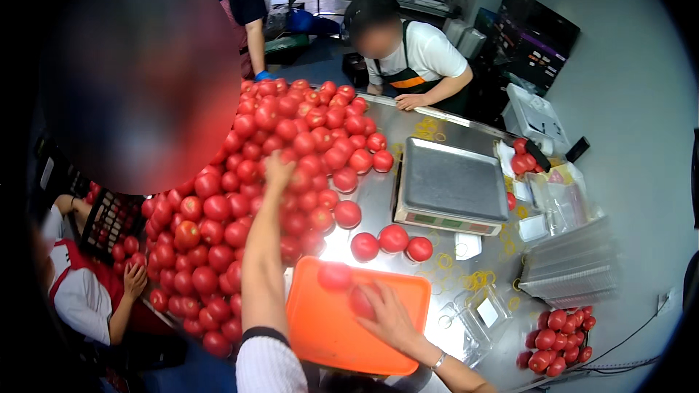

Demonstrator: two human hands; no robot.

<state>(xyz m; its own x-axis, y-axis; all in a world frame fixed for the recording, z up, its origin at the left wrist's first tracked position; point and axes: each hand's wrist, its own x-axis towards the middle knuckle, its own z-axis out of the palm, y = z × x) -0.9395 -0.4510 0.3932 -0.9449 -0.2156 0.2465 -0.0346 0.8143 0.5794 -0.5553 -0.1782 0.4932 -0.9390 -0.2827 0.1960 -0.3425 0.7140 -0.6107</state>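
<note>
A big heap of red tomatoes [218, 207] covers the left and middle of the metal table. My left hand [279, 169] reaches into the heap, its fingers among the tomatoes and blurred, so I cannot see whether it grips one. Over the orange tray [309, 331] at the near edge, my right hand [386, 324] is closed round a tomato [362, 301]. Another tomato [336, 275], slightly smeared, lies in the tray's far part, just beyond the right fingers. Three loose tomatoes [393, 239] sit on the table past the tray.
Right of the heap stands a weighing scale [455, 182]. Yellow rubber bands [477, 280], a clear plastic box [486, 313], stacked clear lids [571, 269] and packed tomatoes [561, 338] lie to the right. A co-worker [422, 54] leans on the far edge; another person's hand [134, 281] touches the heap's left side.
</note>
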